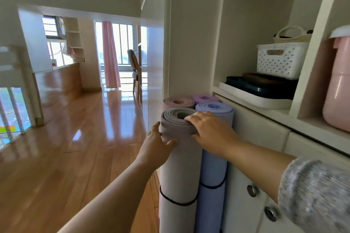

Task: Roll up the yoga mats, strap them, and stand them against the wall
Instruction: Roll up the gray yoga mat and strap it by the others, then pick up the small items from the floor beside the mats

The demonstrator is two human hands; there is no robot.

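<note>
Several rolled yoga mats stand upright in the corner between the white wall (191, 43) and the cabinet. The nearest is a grey-taupe mat (180, 166) with a black strap around it low down. My left hand (157, 147) presses its left side near the top, fingers spread. My right hand (210, 130) rests over its top rim, thumb on the front. Beside it stands a blue mat (214, 172), also strapped. Behind are a pink mat (178, 101) and a purple mat (204, 98).
A white cabinet (251, 138) with round knobs runs along the right, with open shelves above holding a white basket (280, 60), dark trays (261, 87) and a pink container (339, 85). Glossy wooden floor (75, 147) spreads left toward a chair (134, 66), pink curtain and windows.
</note>
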